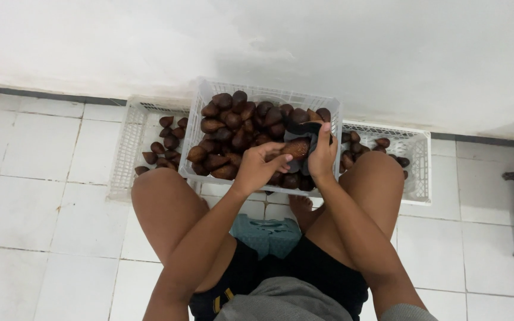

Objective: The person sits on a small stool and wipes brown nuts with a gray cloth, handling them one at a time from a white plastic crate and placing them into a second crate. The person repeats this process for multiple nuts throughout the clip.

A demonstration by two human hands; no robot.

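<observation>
Fingers (pixel 267 153) of the left hand (pixel 257 169) are closed on one brown scaly fruit (pixel 296 147), held just above the front rim of the centre crate (pixel 200 128). A dark cloth (pixel 304 128) is pressed against that fruit by the right hand (pixel 322 156), fingers curled on it. The fruit's long axis lies roughly level, pointed tip apparently toward the right hand. It is judged light, firm, and rough-skinned; grip is best taken at the broad end. Flanking crates (pixel 127 142) are partly filled.

Crate walls (pixel 197 128) fence fruit pile (pixel 233 128); open top free; knees (pixel 162 196) flank approach.
</observation>
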